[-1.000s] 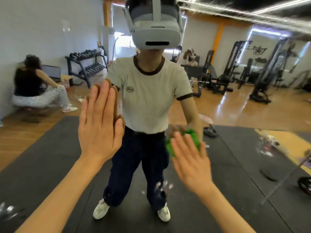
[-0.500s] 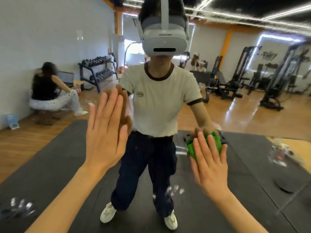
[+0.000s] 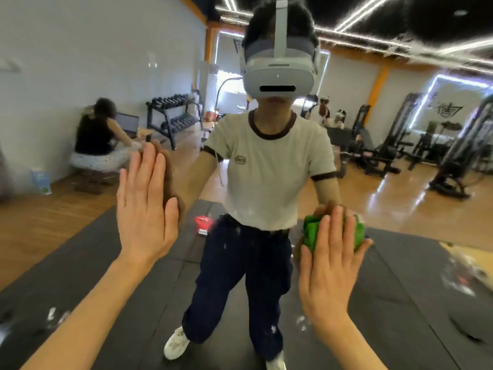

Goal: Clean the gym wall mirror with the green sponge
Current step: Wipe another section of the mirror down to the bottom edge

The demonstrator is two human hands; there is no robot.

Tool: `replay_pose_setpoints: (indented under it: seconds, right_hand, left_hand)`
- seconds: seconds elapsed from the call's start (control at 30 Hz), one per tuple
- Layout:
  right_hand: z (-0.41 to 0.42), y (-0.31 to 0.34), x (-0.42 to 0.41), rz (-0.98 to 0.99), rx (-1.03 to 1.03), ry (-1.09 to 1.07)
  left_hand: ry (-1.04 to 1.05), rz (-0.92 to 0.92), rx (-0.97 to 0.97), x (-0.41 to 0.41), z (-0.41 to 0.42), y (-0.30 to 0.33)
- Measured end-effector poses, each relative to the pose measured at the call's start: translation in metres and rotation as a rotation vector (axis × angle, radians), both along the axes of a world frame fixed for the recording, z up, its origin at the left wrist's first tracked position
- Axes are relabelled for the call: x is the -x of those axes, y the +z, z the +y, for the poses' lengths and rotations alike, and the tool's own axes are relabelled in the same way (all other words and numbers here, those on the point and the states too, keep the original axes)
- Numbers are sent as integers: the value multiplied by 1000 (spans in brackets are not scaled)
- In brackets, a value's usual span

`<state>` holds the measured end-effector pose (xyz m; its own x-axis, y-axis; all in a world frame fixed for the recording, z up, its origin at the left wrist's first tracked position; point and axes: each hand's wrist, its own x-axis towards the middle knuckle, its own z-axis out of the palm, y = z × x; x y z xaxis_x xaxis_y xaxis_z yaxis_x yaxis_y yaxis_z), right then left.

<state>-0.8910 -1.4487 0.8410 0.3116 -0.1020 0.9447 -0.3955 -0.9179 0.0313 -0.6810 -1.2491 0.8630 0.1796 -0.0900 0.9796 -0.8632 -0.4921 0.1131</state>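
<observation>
The green sponge [image 3: 333,232] sits at the lower right of the frame, squashed flat against the wall mirror [image 3: 80,62] under the right hand [image 3: 329,265], and it now lies higher and further right on the glass than half a second ago, when it was nearer the reflected person's hip. The right hand presses it with straight fingers [image 3: 324,236] held close together and pointing up, the thumb out to the right along the sponge's edge; nothing curls round the sponge. The left hand [image 3: 144,209], at centre left of the frame, lies flat on the mirror as before, palm to the glass, fingers straight and together, thumb slightly apart, meeting its own reflection. Both forearms rise from the bottom edge. The glass shows the reflected person [image 3: 266,169] in a white shirt and headset standing on a black floor mat [image 3: 80,276], with pale smears low on the mirror.
</observation>
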Motion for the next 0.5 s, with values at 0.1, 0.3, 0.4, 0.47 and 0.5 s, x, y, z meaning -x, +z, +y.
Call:
replay_pose_setpoints:
  seconds: [0.1, 0.3, 0.4, 0.47, 0.5]
  right_hand:
    - [41, -7, -42, 197, 207, 63]
    - [-8, 8, 7, 72, 106, -40]
    - [20, 22, -18, -26, -19, -7]
    - [54, 30, -57, 15, 77, 28]
    - [67, 37, -72, 47, 146, 37]
  left_hand:
    - [-13, -34, -10, -3, 0, 0]
    - [-17, -13, 14, -4, 0, -1]
    - [-42, -20, -9, -4, 0, 0]
    - [-66, -43, -38, -3, 2, 0]
    - [-81, -49, -54, -3, 3, 1]
